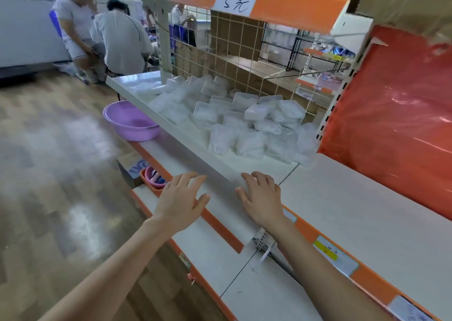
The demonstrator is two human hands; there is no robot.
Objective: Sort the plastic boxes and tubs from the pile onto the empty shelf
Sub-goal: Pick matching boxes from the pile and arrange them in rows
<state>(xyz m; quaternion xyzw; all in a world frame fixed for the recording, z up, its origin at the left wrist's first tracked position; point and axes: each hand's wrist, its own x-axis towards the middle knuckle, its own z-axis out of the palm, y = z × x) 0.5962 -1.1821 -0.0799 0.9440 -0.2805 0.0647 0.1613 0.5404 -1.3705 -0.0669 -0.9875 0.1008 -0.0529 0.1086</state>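
A loose pile of clear and milky-white plastic boxes and lidded tubs [244, 120] lies heaped on the white metal shelf board [195, 155] of the left bay. It is pushed toward the back against the cream wire-grid panel [232, 51], and the boxes tilt at all angles. Just beside it on the right, past the seam between the bays, is the bare white shelf [362, 208] with a glossy red back panel [396, 125] behind it. Both bare forearms reach forward from the bottom edge, palms down. The left hand [182, 199] is over the front lip of the pile's shelf, its fingers straight and spread with the thumb out to the right, and it holds nothing. The right hand [261, 198] is near the seam with its fingers extended and slightly fanned, also holding nothing. Whether either palm actually rests on the board cannot be told. The two hands are apart, both short of the pile. An orange price strip with paper labels [335, 254] runs along the front edge of the right-hand shelf. On the shelf below the pile sits a round lilac plastic basin [130, 121], and lower still are small orange and pink tubs [152, 179] beside a cardboard box [130, 166]. On the orange strip of the top shelf is a handwritten white price sign [234, 1]. Far left, two people [105, 32] crouch on the wood-pattern floor [53, 174].
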